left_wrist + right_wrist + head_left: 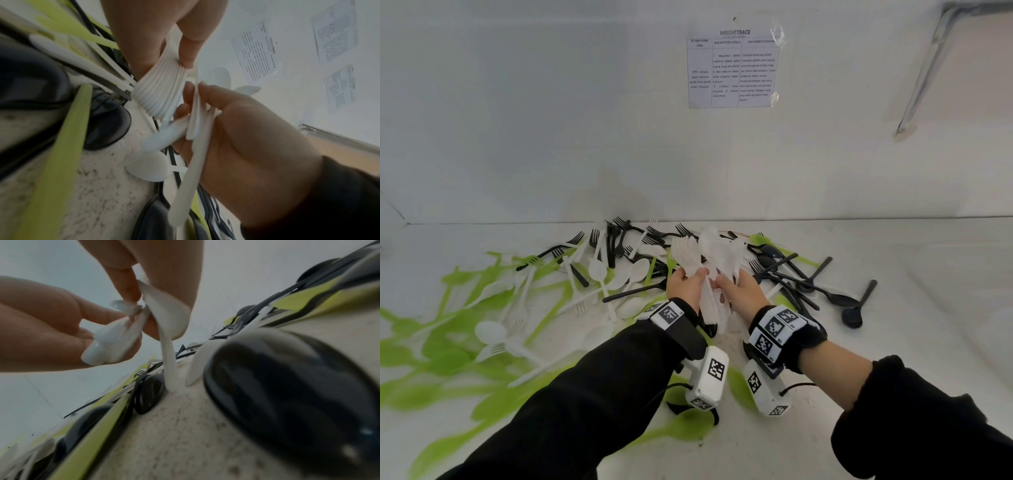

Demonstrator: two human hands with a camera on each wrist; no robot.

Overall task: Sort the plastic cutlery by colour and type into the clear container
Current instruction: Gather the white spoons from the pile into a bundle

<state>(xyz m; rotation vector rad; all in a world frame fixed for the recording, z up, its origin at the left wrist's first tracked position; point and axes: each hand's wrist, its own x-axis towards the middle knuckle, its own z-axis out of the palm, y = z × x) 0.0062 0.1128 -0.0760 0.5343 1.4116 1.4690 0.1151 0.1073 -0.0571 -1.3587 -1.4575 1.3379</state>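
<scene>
Cutlery, plastic, mixed: white, black and green pieces strewn over the white bench [893, 342]. Left hand [686, 287]: fingers [188, 48] curled round a tight stack of white forks [688, 257], handles packed edge to edge in the grip, tines fanned above the fingertips. Right hand [743, 291]: fingers [216, 95] curled round a looser bunch of white spoons [717, 253], bowls standing up past the fingertips, handles passing down through the palm. Both bunches are held just above the heap, the two hands side by side and near touching. White spoons and forks [599, 270] lie loose left of the left fingers. Black forks [619, 233] lie beyond the fingertips, toward the wall. Black spoons [835, 298] lie right of the right fingers. Green pieces [448, 342], blurred, spread far left of the left hand and under both forearms. Printed sheet [734, 70] fixed on the wall above the heap. No clear container can be made out in any view.
</scene>
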